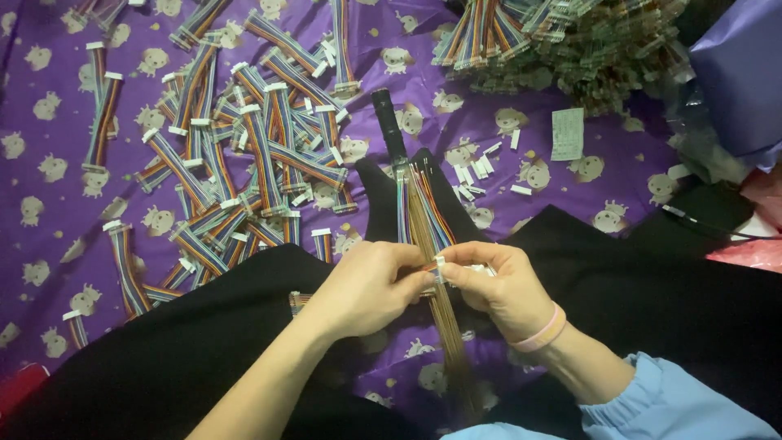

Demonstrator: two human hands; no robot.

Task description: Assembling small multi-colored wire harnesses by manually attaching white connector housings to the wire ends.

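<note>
My left hand (366, 287) and my right hand (498, 287) meet at the middle of the view over a long bundle of multicoloured wires (425, 218) that runs away from me across black cloth (204, 350). The fingertips of both hands pinch a small white plastic connector (441, 270) at the wires. My right hand also cups a few more white connectors (481, 268). A pink band (544, 332) circles my right wrist, above a light blue sleeve (668, 399).
A heap of short rainbow ribbon cables with white ends (244, 155) covers the purple patterned sheet (49, 212) on the left. More bundled cables (562, 41) are piled at the top right. Loose white connectors (476, 175), a small paper slip (568, 134) and a black stick (389, 124) lie beyond my hands.
</note>
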